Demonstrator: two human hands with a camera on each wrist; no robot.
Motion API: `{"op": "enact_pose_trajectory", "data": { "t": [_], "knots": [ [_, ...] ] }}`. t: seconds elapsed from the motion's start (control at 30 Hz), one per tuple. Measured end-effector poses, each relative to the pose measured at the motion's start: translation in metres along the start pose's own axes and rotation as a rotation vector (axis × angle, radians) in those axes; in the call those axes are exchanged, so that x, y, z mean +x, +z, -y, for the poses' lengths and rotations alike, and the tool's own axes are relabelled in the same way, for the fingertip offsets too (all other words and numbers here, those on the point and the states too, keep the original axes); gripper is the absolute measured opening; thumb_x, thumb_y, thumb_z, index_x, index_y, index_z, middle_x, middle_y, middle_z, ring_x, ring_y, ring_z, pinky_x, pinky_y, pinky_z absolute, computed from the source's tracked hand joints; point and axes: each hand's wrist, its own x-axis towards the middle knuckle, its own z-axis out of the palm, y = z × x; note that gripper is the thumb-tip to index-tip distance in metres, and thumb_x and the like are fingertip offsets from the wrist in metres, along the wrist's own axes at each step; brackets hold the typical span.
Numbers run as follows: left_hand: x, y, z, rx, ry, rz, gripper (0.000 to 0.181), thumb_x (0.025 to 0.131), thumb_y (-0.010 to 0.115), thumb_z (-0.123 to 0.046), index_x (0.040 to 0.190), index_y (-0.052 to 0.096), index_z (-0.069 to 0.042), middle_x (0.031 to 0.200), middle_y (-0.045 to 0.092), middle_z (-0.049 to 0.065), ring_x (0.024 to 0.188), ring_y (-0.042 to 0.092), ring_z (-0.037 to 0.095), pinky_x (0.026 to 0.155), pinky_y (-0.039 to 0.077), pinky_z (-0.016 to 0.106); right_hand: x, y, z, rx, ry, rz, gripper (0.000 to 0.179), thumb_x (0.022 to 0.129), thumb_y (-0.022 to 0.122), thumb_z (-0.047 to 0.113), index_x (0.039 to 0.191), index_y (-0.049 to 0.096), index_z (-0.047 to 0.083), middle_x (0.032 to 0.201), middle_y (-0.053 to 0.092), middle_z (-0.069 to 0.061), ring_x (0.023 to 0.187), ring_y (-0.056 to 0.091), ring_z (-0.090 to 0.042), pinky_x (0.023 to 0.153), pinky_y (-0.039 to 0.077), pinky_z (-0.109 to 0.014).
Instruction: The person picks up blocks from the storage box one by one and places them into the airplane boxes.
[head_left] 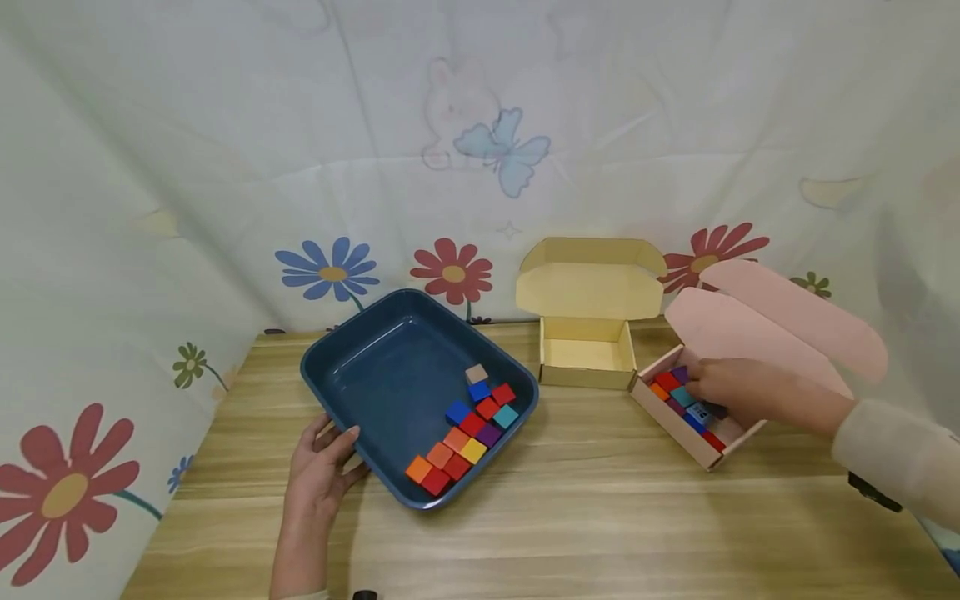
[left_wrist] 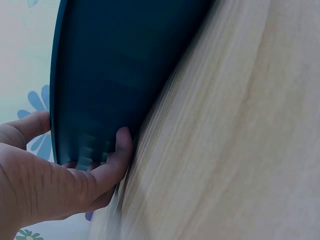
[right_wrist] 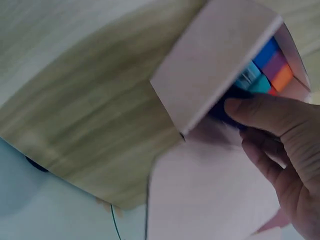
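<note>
My left hand (head_left: 321,467) grips the left rim of a dark blue tray (head_left: 367,392), with the thumb at the rim and fingers against the outer wall (left_wrist: 105,85). Several coloured cubes (head_left: 472,423) lie along the tray's right side. At the right, my right hand (head_left: 731,387) reaches into an open pink box (head_left: 678,429). Between thumb and fingers it pinches a dark blue block (right_wrist: 226,107), mostly hidden by the hand in the head view. Coloured blocks (right_wrist: 274,65) lie in rows in the box beside it.
A yellow box (head_left: 585,375) stands with its lid up, between the tray and the pink box. The pink lid (head_left: 757,333) leans back behind my right hand. A printed curtain (head_left: 480,192) hangs behind the wooden table (head_left: 585,517).
</note>
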Motion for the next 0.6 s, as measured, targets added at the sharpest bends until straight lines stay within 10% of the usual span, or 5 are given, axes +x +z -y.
{"op": "enact_pose_trajectory", "data": {
  "t": [0.6],
  "knots": [
    [0.0,0.0,0.001,-0.019,0.006,0.006,0.081,0.099,0.067,-0.01,0.163,0.017,-0.02,0.146,0.037,0.005,0.12,0.057,0.02,0.094,0.052,0.044,-0.004,0.03,0.008,-0.181,0.032,-0.143,0.055,0.074,0.089,0.001,0.12,0.059,0.002,0.111,0.059,-0.021,0.101,0.062,-0.032,0.081,0.06,-0.041]
  ]
}}
